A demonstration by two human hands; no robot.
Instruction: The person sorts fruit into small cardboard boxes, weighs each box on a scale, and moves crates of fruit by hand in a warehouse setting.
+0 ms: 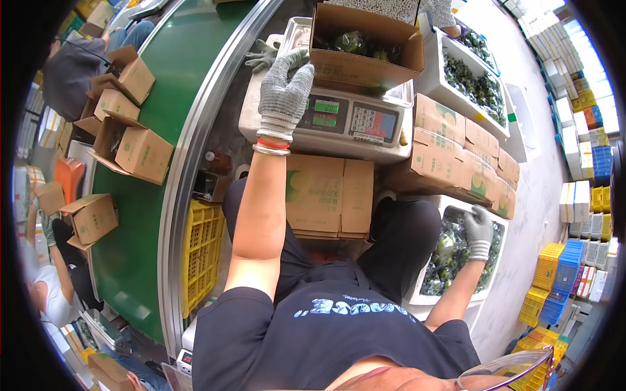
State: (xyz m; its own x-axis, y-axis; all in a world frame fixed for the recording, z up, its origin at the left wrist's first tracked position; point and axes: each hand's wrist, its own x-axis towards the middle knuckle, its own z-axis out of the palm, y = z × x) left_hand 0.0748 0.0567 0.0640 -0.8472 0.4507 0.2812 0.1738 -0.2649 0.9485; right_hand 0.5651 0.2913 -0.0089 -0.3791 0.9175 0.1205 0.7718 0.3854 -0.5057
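My left hand (285,88), in a grey knit glove, lies over the left part of a white digital scale (261,117), fingers stretched out beside the left wall of a cardboard carton (365,72). The open carton sits on the scale's pan, with bagged dark green vegetables (352,42) inside. A second grey glove (261,57) shows just beyond that hand. On the right, my gloved right hand (479,228) is curled at the upper edge of a white foam box (499,251) of bagged greens (450,251). A dark piece shows at its fingers; I cannot tell what it is.
Flattened cartons (319,195) stand before the scale, more cartons (450,146) to its right. Foam boxes of greens (476,85) lie beyond. Left runs a green conveyor (140,234) with open cartons (140,150) and a yellow crate (202,254) alongside. People (55,280) work across it.
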